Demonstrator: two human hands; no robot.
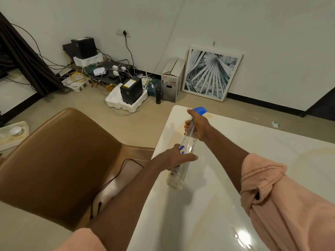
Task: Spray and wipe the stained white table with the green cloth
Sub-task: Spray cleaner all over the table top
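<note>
A clear plastic spray bottle (188, 145) with a blue trigger head is held tilted above the white table (253, 142). My right hand (198, 126) grips its neck just below the blue head. My left hand (176, 157) wraps the lower body of the bottle. The nozzle points toward the table's far left corner. Yellowish-brown stains (181, 129) streak the tabletop near that corner and curve across the right side. No green cloth is in view.
A brown leather chair (59, 160) stands against the table's left edge with a black cable across its seat. On the floor by the wall lie black boxes in foam, tangled cables, a cardboard box (172, 80) and a framed picture (210, 73).
</note>
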